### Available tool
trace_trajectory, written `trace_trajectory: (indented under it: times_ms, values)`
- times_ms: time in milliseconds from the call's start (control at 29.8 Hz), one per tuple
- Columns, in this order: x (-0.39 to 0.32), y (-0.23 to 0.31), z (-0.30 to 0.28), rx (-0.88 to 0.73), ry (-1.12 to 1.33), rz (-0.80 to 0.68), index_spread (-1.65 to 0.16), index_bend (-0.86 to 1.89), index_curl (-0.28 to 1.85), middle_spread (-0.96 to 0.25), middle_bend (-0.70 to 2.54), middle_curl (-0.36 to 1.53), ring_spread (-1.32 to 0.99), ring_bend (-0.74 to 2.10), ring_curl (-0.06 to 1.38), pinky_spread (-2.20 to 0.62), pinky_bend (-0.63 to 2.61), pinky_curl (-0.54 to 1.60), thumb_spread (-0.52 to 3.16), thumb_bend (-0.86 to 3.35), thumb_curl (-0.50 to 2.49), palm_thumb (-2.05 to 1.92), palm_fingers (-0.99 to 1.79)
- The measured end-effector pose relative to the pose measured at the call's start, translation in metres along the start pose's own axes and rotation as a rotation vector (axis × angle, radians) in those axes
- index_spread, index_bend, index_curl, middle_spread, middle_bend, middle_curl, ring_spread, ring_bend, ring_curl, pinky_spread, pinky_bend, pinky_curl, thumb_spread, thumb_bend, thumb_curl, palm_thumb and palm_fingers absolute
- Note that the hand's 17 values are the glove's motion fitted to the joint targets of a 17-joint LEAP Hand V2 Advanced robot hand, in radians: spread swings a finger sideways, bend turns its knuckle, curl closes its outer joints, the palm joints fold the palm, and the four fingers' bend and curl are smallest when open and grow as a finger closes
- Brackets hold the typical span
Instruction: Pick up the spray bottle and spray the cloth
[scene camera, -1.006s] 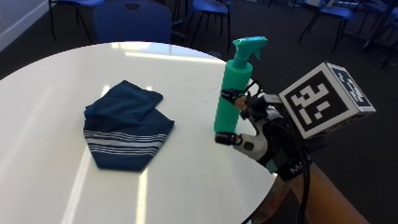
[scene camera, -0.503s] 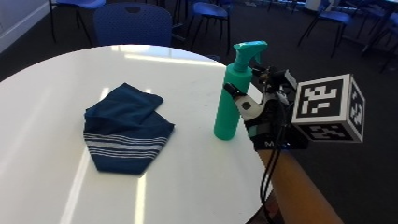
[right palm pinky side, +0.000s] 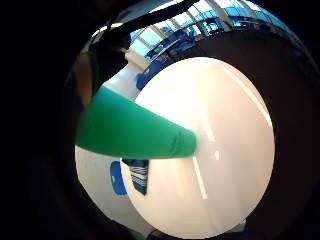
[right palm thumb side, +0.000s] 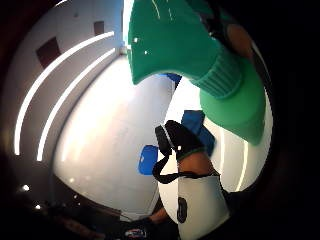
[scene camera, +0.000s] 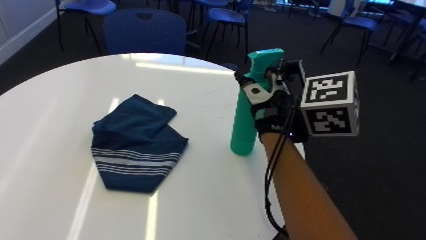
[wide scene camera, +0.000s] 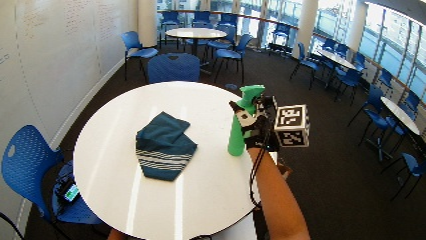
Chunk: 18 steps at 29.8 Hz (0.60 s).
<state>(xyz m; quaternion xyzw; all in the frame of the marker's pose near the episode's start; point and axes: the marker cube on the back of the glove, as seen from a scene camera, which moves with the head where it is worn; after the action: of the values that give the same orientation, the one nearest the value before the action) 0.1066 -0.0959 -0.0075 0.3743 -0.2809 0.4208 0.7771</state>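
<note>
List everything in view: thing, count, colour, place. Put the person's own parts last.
Spray bottle: one, green, upright on the table near its right edge, base on the surface.
Cloth: one, dark blue with white stripes, folded, flat on the table, apart from the bottle.
Table: one, white, round.
Chairs: several, blue, around this table and others behind it.
Right hand: one, black glove, at the bottle's neck below the trigger head, fingers curled round it.
Forearm: one, bare, reaching in over the table's near right edge.
</note>
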Motion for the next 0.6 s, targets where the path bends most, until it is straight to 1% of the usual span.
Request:
trace_trajectory:
  times_ms: [402, 603]
  values:
    - [-0.008, -0.029, 0.007, 0.049, -0.133, 0.140, -0.37, 0.26, 0.39, -0.09, 0.25, 0.38, -0.08, 0.36, 0.33, 0.14, 0.10, 0.23, 0.97, 0.01, 0.42, 0.82, 0.92]
    - [-0.019, -0.039, 0.010, 0.119, -0.145, 0.131, -0.35, 0.24, 0.41, -0.13, 0.38, 0.43, -0.11, 0.38, 0.35, 0.11, 0.09, 0.19, 0.81, 0.03, 0.49, 0.95, 1.08]
